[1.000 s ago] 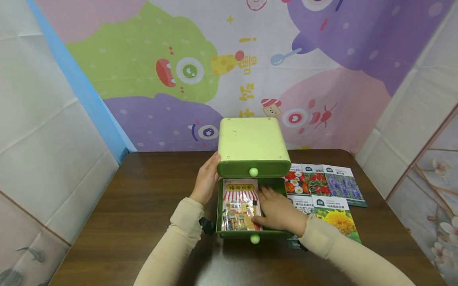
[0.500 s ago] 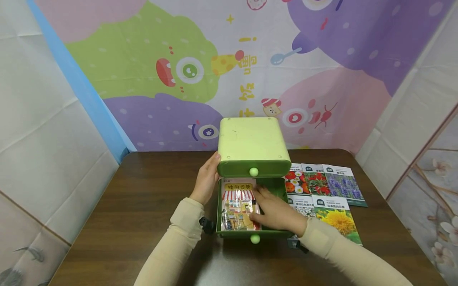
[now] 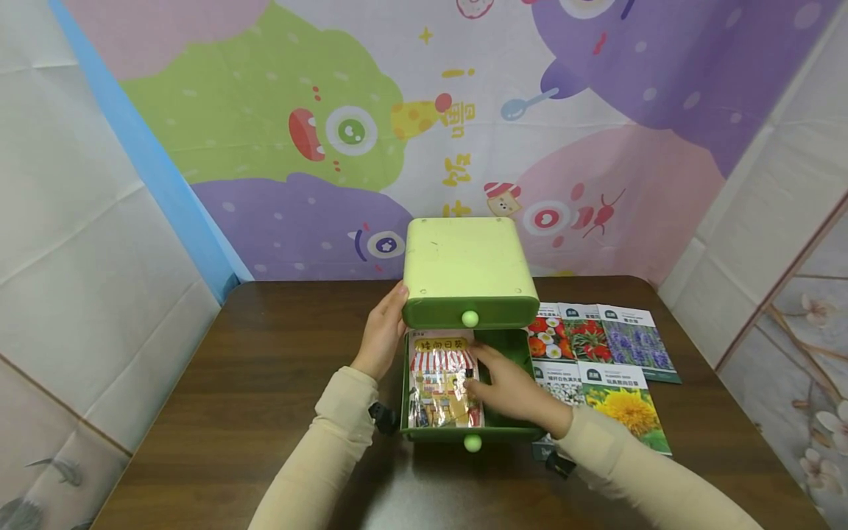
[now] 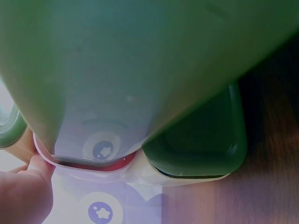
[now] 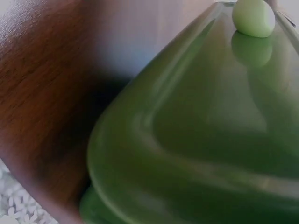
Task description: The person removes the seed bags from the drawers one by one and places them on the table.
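Observation:
A light green drawer cabinet (image 3: 467, 258) stands at the back middle of the table, a dark green drawer (image 3: 506, 412) pulled out below its top one. In that drawer's left part lies a pink seed packet (image 3: 440, 397) with a striped awning print. My right hand (image 3: 520, 390) reaches into the drawer from the right, fingers extended at the packet's right edge. Against the cabinet's left side rests my left hand (image 3: 380, 335); the left wrist view shows its fingertips at the cabinet's edge. The right wrist view catches only the drawer front with its round knob (image 5: 252, 18), not the hand.
Several flower seed packets, among them one with purple flowers (image 3: 636, 346) and one with a yellow flower (image 3: 626, 408), lie right of the cabinet. Another drawer front (image 4: 201, 135) sits below the pulled-out one. A cartoon-print cloth (image 3: 298, 88) hangs behind the table (image 3: 278, 353).
The pink packet has shifted slightly left in the drawer. My right hand has moved from lying flat beside it to its right edge, lifting a little. The left hand has not moved.

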